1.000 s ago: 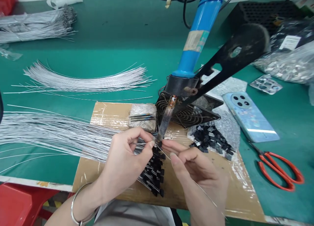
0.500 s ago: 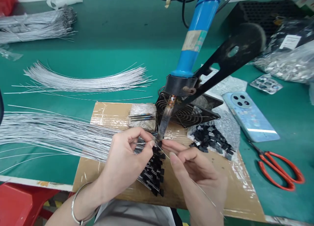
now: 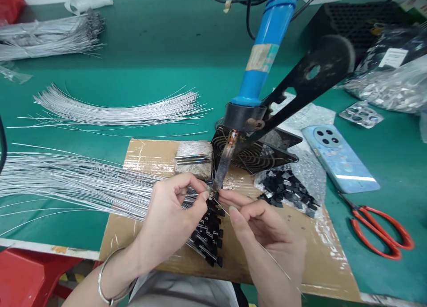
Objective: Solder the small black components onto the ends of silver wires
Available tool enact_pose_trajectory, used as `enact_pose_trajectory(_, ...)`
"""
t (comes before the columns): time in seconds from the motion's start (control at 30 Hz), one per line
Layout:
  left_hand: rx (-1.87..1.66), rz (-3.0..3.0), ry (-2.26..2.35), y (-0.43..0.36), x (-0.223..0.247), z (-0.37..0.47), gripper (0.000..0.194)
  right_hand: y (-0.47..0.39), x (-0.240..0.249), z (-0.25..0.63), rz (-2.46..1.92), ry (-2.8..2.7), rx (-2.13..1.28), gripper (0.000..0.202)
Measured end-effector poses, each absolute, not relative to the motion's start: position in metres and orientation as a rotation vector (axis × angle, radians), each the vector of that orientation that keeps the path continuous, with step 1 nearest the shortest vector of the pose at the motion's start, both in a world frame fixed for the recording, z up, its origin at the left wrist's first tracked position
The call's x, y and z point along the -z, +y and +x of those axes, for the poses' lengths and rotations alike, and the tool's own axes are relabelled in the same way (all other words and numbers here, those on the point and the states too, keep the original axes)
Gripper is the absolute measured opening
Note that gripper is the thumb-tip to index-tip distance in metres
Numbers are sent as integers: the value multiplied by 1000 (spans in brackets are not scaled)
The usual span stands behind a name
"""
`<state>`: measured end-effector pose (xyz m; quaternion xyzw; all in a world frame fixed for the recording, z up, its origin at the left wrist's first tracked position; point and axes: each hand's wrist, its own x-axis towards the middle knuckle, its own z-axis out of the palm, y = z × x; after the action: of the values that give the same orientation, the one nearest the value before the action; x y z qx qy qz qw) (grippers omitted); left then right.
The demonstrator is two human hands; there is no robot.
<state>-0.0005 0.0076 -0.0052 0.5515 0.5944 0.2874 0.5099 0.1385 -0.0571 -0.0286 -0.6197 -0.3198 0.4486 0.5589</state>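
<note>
My left hand pinches a thin wire just below the tip of a blue-handled soldering iron, which hangs in a black bracket. My right hand grips a thin strand of solder that runs up to the same tip. Whatever small part sits at the tip is too small to make out. Below my fingers lie wires with black end pieces, joined to the long grey wire bundle at the left. Brown cardboard lies underneath.
Another wire bundle lies farther back. A black fan stands behind the iron tip, with loose black pieces to its right. A blue phone and red-handled scissors are on the right. A red stool shows at lower left.
My right hand has shifted very slightly left with the solder strand. My left hand stays in the same place at the iron tip.
</note>
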Motion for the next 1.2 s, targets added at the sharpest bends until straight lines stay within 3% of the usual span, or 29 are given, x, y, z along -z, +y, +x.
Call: enact_pose_trajectory(1.2, -675, 1354, 1449, 6, 4, 0, 13, -58, 33, 138, -1474, -773, -1022, 26)
